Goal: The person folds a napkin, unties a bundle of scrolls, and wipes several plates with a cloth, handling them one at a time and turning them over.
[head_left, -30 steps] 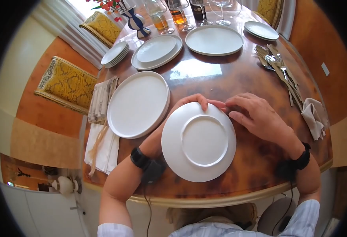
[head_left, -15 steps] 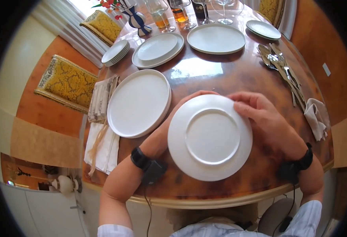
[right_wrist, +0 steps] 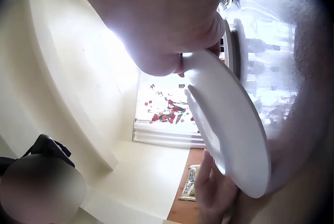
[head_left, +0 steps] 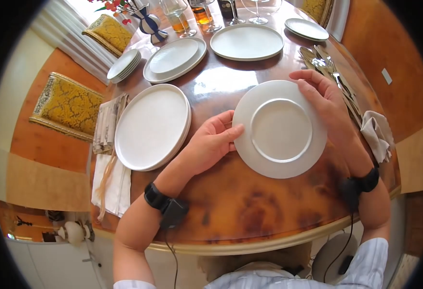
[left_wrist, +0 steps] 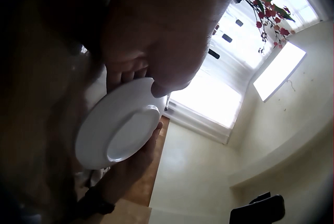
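Held upside down above the table, a small white plate shows its raised foot ring. My left hand pinches its left edge, the thumb on the underside and the other fingers partly hidden behind. At the upper right edge my right hand holds the rim between thumb and fingers. In the left wrist view the plate is tilted between both hands, and the right wrist view shows it nearly edge-on. Left of my left hand lies a stack of larger white plates.
Further back are a plate stack, two nested plates, a large plate and small plates. Wine glasses and a vase stand beyond. Cutlery and a cloth napkin lie right, folded napkins left.
The small plate has moved up and right, away from my body. My left hand has shifted from behind its top to its left edge; my right hand has come onto its right rim.
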The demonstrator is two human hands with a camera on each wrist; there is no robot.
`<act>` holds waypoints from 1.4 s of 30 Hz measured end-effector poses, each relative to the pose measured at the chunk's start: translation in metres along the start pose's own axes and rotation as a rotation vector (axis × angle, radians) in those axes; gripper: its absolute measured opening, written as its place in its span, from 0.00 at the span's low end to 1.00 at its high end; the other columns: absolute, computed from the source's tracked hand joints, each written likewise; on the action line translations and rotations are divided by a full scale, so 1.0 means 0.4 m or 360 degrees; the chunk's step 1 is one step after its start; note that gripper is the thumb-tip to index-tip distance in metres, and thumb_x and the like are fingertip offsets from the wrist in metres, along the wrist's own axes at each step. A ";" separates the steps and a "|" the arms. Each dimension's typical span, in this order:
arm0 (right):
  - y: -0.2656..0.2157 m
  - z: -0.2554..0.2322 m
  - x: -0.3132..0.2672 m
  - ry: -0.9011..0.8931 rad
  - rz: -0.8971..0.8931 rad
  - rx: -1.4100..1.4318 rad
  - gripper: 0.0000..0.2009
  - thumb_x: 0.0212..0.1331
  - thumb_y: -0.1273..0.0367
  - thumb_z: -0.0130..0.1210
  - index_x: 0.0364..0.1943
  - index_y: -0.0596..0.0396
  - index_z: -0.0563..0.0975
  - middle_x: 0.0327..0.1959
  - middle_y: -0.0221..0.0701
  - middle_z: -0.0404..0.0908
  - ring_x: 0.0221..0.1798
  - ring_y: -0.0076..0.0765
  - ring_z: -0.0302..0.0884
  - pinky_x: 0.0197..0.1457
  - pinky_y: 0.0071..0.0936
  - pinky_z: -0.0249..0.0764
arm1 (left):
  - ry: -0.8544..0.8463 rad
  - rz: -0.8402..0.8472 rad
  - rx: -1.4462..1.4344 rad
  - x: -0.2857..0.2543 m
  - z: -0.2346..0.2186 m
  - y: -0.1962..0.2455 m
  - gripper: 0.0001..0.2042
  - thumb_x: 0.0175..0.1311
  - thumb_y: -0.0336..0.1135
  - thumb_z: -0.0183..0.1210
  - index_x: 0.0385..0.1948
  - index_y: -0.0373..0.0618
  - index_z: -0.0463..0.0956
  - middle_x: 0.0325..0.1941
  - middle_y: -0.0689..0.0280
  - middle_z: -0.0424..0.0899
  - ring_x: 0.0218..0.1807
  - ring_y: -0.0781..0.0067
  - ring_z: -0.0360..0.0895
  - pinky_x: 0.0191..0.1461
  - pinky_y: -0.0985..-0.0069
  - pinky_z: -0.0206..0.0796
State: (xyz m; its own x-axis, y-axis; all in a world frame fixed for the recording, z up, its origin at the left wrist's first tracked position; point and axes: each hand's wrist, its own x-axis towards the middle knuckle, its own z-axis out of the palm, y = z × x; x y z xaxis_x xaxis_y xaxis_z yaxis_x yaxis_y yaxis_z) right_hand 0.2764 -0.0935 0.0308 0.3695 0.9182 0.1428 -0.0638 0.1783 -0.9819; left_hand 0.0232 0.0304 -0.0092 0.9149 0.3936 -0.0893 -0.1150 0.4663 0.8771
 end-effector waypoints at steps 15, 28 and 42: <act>0.074 -0.036 0.022 -0.0468 -0.0183 -0.1062 0.18 0.77 0.60 0.52 0.49 0.66 0.81 0.37 0.47 0.87 0.40 0.44 0.85 0.47 0.40 0.78 | -0.0003 -0.0061 -0.0024 -0.006 0.006 0.017 0.19 0.78 0.38 0.58 0.63 0.39 0.73 0.58 0.65 0.84 0.57 0.76 0.83 0.63 0.71 0.76; 0.052 -0.030 0.011 -0.0467 -0.0262 -0.1144 0.17 0.77 0.61 0.52 0.49 0.65 0.80 0.37 0.48 0.86 0.40 0.48 0.85 0.47 0.40 0.78 | -0.0011 -0.0070 0.0002 -0.008 0.015 0.023 0.18 0.79 0.38 0.56 0.63 0.38 0.72 0.57 0.64 0.85 0.56 0.78 0.83 0.63 0.75 0.75; 0.049 0.019 -0.021 -0.0652 0.0170 -0.0262 0.15 0.75 0.66 0.57 0.55 0.64 0.79 0.37 0.29 0.85 0.38 0.19 0.80 0.41 0.22 0.76 | 0.0056 -0.0048 0.0099 -0.009 0.015 0.019 0.15 0.78 0.40 0.59 0.57 0.42 0.75 0.50 0.69 0.84 0.48 0.84 0.82 0.50 0.81 0.77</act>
State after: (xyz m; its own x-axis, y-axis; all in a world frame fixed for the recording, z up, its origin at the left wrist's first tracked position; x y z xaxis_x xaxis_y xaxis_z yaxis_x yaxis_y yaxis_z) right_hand 0.2650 -0.0949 0.0114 -0.0306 0.9985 0.0444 0.0792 0.0467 -0.9958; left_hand 0.0213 0.0279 0.0007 0.9032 0.4084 -0.1319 -0.0622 0.4286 0.9013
